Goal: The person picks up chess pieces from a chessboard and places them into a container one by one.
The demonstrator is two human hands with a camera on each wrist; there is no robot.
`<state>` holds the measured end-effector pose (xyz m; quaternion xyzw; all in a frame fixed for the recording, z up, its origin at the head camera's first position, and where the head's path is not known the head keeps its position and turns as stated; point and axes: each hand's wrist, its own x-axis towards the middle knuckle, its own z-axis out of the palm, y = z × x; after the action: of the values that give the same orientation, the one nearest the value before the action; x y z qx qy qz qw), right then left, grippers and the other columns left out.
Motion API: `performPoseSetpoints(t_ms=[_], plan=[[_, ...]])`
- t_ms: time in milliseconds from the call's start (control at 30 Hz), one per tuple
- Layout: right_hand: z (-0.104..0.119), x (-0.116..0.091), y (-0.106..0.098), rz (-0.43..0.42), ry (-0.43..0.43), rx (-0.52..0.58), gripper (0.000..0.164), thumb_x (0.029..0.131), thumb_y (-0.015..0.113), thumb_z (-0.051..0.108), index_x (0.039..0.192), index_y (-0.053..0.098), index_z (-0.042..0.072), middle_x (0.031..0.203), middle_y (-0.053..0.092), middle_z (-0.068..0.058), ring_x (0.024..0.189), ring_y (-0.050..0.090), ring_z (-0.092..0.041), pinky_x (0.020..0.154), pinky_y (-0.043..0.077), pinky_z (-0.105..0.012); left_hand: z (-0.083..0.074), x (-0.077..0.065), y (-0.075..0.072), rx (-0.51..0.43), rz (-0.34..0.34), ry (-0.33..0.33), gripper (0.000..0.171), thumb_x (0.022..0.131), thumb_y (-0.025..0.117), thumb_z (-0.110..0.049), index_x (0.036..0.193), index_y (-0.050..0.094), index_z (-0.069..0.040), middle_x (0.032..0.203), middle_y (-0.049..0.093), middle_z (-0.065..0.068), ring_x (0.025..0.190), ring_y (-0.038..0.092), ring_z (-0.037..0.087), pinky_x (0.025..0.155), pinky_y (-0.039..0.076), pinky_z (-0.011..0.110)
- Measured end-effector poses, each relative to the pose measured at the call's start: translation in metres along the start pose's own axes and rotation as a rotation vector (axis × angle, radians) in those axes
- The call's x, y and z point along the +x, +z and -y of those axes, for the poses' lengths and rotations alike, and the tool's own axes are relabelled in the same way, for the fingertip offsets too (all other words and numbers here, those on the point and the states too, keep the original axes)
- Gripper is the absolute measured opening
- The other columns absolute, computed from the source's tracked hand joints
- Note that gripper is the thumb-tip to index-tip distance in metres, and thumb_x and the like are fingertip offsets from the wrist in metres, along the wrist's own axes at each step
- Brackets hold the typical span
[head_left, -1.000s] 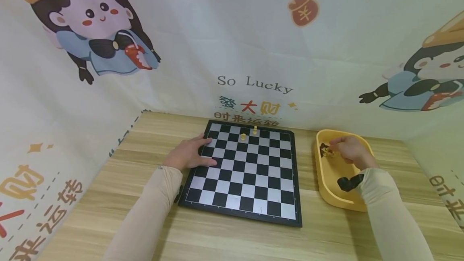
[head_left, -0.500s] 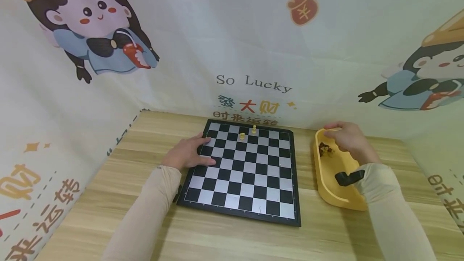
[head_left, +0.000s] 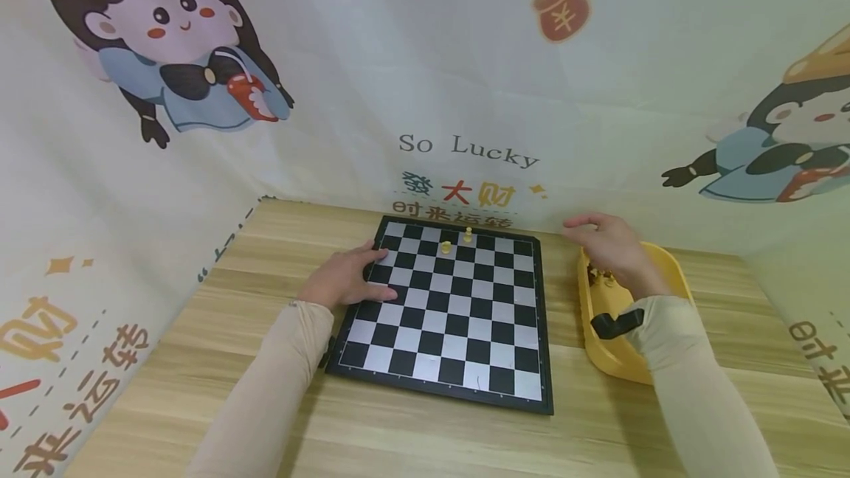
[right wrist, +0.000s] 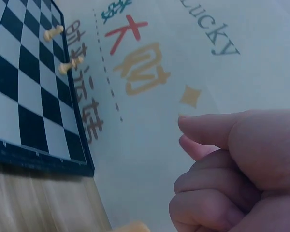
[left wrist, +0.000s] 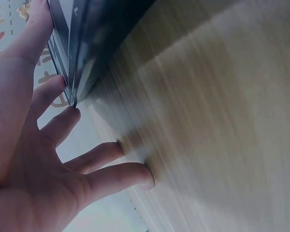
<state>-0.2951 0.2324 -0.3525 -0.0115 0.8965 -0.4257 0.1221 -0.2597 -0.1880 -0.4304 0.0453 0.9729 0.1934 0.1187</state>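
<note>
A black-and-white chessboard (head_left: 446,308) lies on the wooden table. Two small yellow chess pieces (head_left: 468,235) (head_left: 446,248) stand near its far edge. My left hand (head_left: 341,277) rests at the board's left edge, thumb and index finger over the squares; in the left wrist view the other fingers (left wrist: 118,178) spread beside the edge. My right hand (head_left: 614,253) is above the yellow tray (head_left: 677,271), pointing toward the board. In the right wrist view its thumb and index finger (right wrist: 208,126) are close together and the others curl inward. I cannot tell whether it holds a piece.
Several dark and yellow chess pieces (head_left: 600,277) lie in the tray's far left part, partly covered by the right hand. A printed cloth (head_left: 358,80) hangs close behind the board and tray. A black camera mount (head_left: 617,323) projects from the right wrist.
My right hand has lifted from the pieces in the tray, passed its far rim and moved left toward the board. My left hand and the two pieces on the board have stayed put.
</note>
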Motion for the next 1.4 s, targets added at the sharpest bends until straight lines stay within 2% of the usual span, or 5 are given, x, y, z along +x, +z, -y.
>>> performPoseSetpoints(t_ms=[567,833,1033,1167,1400], plan=[[0.019,0.016,0.04,0.03,-0.06,0.223,0.048,0.104,0.058,0.031,0.142,0.053,0.003,0.057,0.037,0.013,0.043,0.03,-0.007,0.042,0.027,-0.02,0.001,0.0,0.002,-0.001,0.004,0.002,0.093,0.08,0.078,-0.062,0.157,0.041,-0.027,0.172,0.021,0.008,0.154,0.027,0.048,0.121,0.032,0.065],[0.022,0.023,0.055,0.02,-0.064,0.236,0.05,0.102,0.061,0.031,0.143,0.053,0.004,0.052,0.039,0.015,0.04,0.03,-0.006,0.041,0.027,-0.021,0.001,0.001,0.003,-0.007,0.008,-0.003,0.094,0.079,0.079,-0.062,0.157,0.041,-0.027,0.172,0.021,0.007,0.154,0.026,0.047,0.122,0.032,0.063],[0.027,0.03,0.067,-0.001,-0.086,0.22,0.047,0.101,0.064,0.033,0.139,0.058,0.005,0.063,0.056,0.013,0.041,0.032,-0.006,0.043,0.031,-0.021,0.002,0.002,0.002,-0.003,0.002,0.006,0.093,0.08,0.079,-0.062,0.157,0.041,-0.027,0.172,0.02,0.007,0.154,0.026,0.046,0.122,0.032,0.063],[0.029,0.033,0.076,-0.008,-0.086,0.203,0.043,0.1,0.065,0.033,0.135,0.06,0.008,0.083,0.068,-0.002,0.043,0.033,-0.006,0.045,0.032,-0.022,0.002,0.001,0.0,0.004,0.003,0.009,0.094,0.079,0.079,-0.063,0.157,0.041,-0.027,0.172,0.021,0.007,0.154,0.027,0.047,0.122,0.032,0.064],[0.028,0.041,0.09,-0.032,-0.084,0.201,0.043,0.098,0.067,0.034,0.133,0.062,0.009,0.089,0.065,-0.005,0.046,0.031,-0.008,0.046,0.031,-0.023,0.001,0.0,0.001,0.005,-0.004,0.008,0.094,0.079,0.079,-0.063,0.157,0.041,-0.027,0.171,0.022,0.008,0.154,0.027,0.047,0.122,0.032,0.063]])
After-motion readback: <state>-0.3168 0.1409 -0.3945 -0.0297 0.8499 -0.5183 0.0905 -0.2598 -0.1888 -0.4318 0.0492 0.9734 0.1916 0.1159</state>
